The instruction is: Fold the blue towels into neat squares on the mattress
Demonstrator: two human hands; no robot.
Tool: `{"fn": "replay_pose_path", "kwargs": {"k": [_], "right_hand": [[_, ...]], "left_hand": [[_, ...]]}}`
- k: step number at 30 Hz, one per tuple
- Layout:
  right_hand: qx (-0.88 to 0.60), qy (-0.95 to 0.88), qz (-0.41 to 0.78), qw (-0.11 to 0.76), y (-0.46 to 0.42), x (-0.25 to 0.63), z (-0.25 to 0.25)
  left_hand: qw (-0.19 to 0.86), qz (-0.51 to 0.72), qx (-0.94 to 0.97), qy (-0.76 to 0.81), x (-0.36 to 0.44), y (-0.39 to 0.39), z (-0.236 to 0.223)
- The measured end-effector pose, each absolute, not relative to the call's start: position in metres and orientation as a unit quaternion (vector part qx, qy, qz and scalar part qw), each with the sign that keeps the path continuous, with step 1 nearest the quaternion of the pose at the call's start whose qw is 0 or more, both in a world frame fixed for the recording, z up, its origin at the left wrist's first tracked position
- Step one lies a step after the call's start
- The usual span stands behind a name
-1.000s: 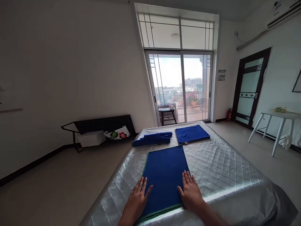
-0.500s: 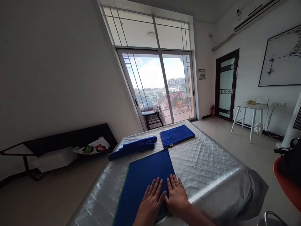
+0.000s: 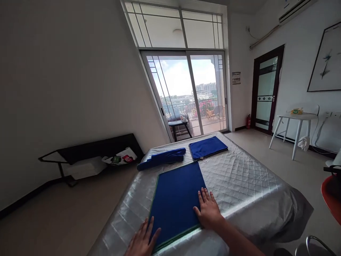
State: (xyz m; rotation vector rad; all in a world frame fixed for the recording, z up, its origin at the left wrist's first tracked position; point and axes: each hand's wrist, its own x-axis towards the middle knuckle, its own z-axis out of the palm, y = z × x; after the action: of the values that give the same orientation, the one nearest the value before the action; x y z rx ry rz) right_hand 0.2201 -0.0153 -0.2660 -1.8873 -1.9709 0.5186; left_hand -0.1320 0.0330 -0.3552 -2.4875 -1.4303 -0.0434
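Blue cloth [image 3: 177,195] is pressed flat on the bed [image 3: 239,185]. Left hand [image 3: 142,241] and right hand [image 3: 209,211] are laid open at its near corners, nothing gripped

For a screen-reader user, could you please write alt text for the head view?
Both hands lie flat, left hand and right hand, on a blue cloth spread over a silver quilted bed. Beyond lie a rolled blue cloth and a folded one.

Left hand [image 3: 142,241]: wrist and heel cut off by bottom edge at 6 o'clock. Red chair [image 3: 331,197] at 4 o'clock cropped by right edge. Wall sign [image 3: 236,78] at 1 o'clock: print too small to read. Framed picture [image 3: 325,60] at 2 o'clock cut by right edge.
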Motion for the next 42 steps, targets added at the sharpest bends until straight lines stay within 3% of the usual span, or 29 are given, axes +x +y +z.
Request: {"fn": "replay_pose_path", "kwargs": {"k": [8,14,20,25,37,42], "right_hand": [[-0.682,-0.699,0.182,0.111,-0.028,0.225,-0.255],[-0.672,-0.709,0.179,0.12,-0.027,0.227,-0.262],[-0.672,-0.713,0.17,0.11,-0.029,0.227,-0.257],[-0.676,-0.713,0.165,0.086,-0.031,0.226,-0.248],[-0.678,-0.711,0.172,0.077,-0.027,0.227,-0.26],[-0.658,-0.735,0.148,0.068,-0.014,0.23,-0.264]], "left_hand": [[0.125,-0.007,-0.847,-0.516,-0.115,0.024,-0.344],[0.145,-0.051,-0.842,-0.518,-0.113,0.029,-0.347],[0.085,-0.102,-0.841,-0.524,-0.01,0.033,-0.307],[0.004,-0.05,-0.869,-0.493,0.055,0.036,-0.282],[-0.013,-0.022,-0.8,-0.6,-0.075,0.022,-0.317],[0.022,-0.063,-0.798,-0.599,-0.08,0.013,-0.325]]}}
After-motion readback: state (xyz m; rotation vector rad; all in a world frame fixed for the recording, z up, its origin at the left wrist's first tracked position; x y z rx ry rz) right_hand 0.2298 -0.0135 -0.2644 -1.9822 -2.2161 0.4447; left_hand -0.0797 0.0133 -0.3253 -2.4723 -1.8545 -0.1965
